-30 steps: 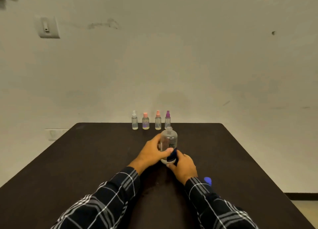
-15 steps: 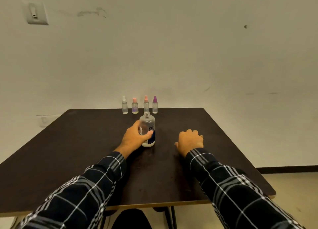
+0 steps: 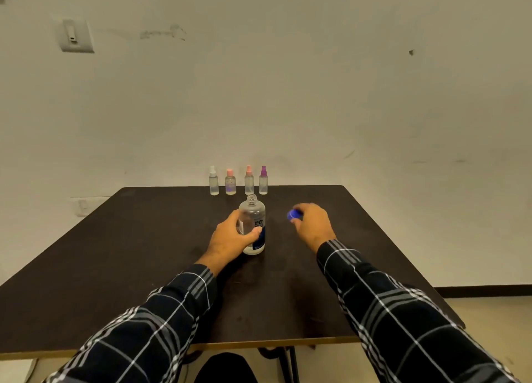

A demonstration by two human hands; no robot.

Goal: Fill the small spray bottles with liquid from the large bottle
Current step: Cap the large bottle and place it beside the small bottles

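Observation:
The large clear bottle [image 3: 253, 224] stands upright in the middle of the dark table [image 3: 129, 253], its neck uncapped. My left hand [image 3: 230, 238] grips its lower body from the left. To the right of the bottle, my right hand [image 3: 312, 224] holds the blue cap [image 3: 294, 215] in its fingertips, just above the tabletop. Several small spray bottles stand in a row at the table's far edge: a white-topped one [image 3: 213, 181], a pink-capped one [image 3: 230, 182], a pink-nozzled one [image 3: 249, 180] and a purple-topped one [image 3: 263, 180].
A plain wall rises right behind the far table edge, with a switch plate [image 3: 76, 36] high on the left. The table's right edge [image 3: 403, 253] drops off to the floor. Something dark [image 3: 224, 368] sits under the near edge.
The right hand has come up from the table's right side and moved left, now showing the blue cap in its fingers. The left hand keeps its hold on the large bottle.

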